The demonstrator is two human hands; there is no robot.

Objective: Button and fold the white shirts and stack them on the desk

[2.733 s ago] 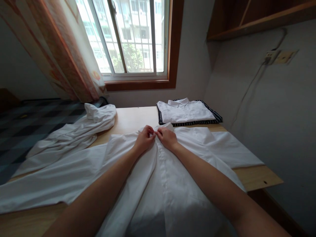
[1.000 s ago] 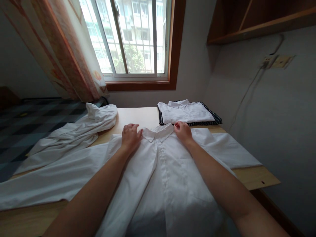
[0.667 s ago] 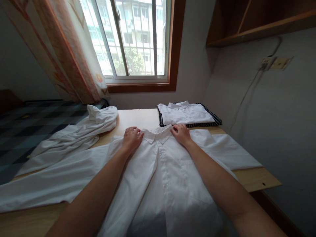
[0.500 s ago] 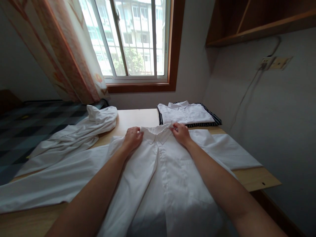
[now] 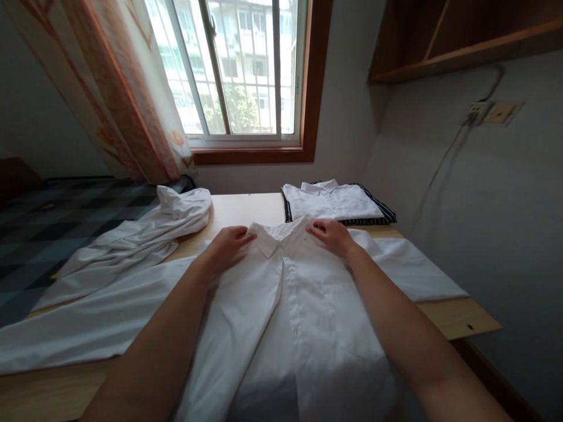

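Observation:
A white collared shirt (image 5: 308, 305) lies front up across the table, its sleeves spread to both sides and its front placket running toward me. My left hand (image 5: 229, 249) pinches the shirt by the left side of the collar, fingers closed on the cloth. On the other side, my right hand (image 5: 331, 235) is closed on the fabric by the right end of the collar. The collar (image 5: 278, 237) stands slightly raised between both hands. Part of the shirt's shoulders is hidden under my hands and forearms.
A folded white shirt (image 5: 332, 200) rests on black striped cloth (image 5: 389, 214) at the table's back right. Crumpled white cloth (image 5: 185, 208) lies at the left, beside a dark checked bed (image 5: 26, 234). The wooden table (image 5: 466, 313) ends near the right wall.
Both hands have shifted slightly outward along the collar, the left one turning lower and flatter. The collar's opening has changed shape a little, its right side lifted.

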